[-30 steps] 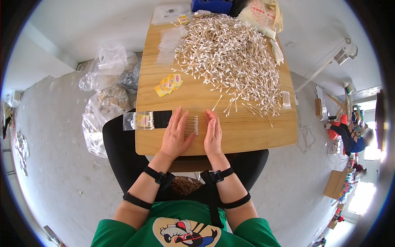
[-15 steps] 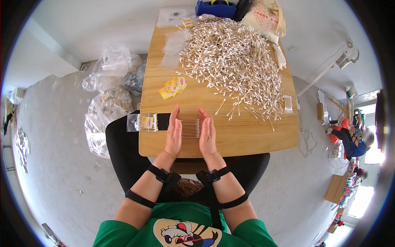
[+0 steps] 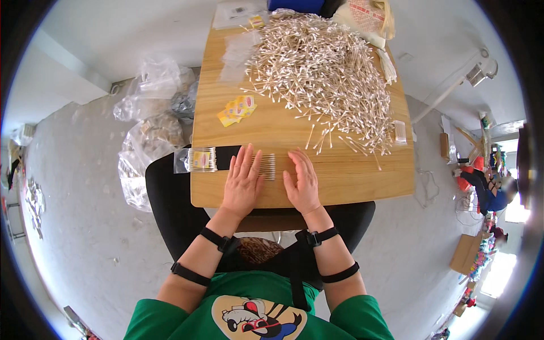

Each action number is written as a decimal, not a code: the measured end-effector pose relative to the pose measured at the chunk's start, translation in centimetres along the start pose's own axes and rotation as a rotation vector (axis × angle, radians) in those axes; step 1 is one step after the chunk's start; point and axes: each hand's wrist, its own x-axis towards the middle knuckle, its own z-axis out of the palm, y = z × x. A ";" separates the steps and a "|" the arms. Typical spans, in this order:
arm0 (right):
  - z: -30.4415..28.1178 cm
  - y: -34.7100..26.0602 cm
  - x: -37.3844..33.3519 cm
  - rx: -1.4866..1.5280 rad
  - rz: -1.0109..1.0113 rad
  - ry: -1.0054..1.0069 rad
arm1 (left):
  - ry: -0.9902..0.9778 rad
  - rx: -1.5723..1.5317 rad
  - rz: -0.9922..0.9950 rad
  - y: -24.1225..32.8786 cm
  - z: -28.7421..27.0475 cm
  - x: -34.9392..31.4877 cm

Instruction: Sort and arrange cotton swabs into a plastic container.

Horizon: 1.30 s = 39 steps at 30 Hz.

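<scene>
A flat row of cotton swabs [image 3: 268, 166] lies near the table's front edge, sticks running left to right. My left hand [image 3: 242, 184] rests flat over the row's left part, fingers stretched out, hiding those ends. Just right of the row is my right hand [image 3: 302, 182], apart from the swabs, with fingers loosely curved and nothing held. To the left, a clear packet of cotton swabs [image 3: 202, 160] with a yellow card inside lies by a black strip [image 3: 226, 156]. Beyond my hands spreads a big heap of loose cotton swabs [image 3: 323, 73].
Several yellow cards [image 3: 238, 110] lie left of the heap, with clear plastic bags [image 3: 239, 55] behind them. A small clear packet [image 3: 400, 132] sits at the wooden table's [image 3: 351, 184] right edge. A cloth bag [image 3: 365, 17] stands at the back. Plastic sacks [image 3: 152, 133] rest on the floor at left.
My hands were upright at both ends of the swab row. The left has turned palm down over the row; the right has moved away to the right, leaving the right ends uncovered.
</scene>
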 end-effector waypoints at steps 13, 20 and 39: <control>-0.5 -0.4 -0.8 -0.048 -0.096 -0.010 | -0.110 0.257 -0.046 0.7 1.3 0.5; -0.1 -0.7 -0.8 -0.075 -0.110 -0.011 | -0.091 0.268 -0.031 0.5 1.3 0.6; 0.1 -0.8 -0.6 -0.077 -0.091 0.013 | -0.093 0.294 -0.019 0.6 1.2 0.6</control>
